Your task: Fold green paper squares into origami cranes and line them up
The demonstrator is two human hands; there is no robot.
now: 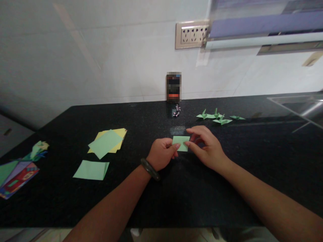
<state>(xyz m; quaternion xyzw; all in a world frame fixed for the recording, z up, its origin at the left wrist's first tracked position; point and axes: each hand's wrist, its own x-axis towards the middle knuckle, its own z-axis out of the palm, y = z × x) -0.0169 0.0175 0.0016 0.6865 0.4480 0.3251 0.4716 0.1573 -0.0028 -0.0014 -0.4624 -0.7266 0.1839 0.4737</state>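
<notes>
My left hand (pixel 163 153), with a dark bangle at the wrist, pinches a small folded piece of green paper (pixel 181 138) by its left edge, thumb on the front. My right hand (pixel 208 146) is at the paper's right edge. Its thumb tip lies on the paper, while the index finger is raised near the top right corner; what the other fingers do behind is partly hidden. The paper is held above the black countertop (pixel 156 208), roughly a rectangle facing me.
On the left lie a stack of yellow paper (pixel 122 137) topped by a green sheet (pixel 106 144), a creased green sheet (pixel 91 170) and a colourful packet (pixel 21 178). Several green paper cranes (pixel 222 120) sit at the back right. A phone (pixel 174 86) leans on the wall.
</notes>
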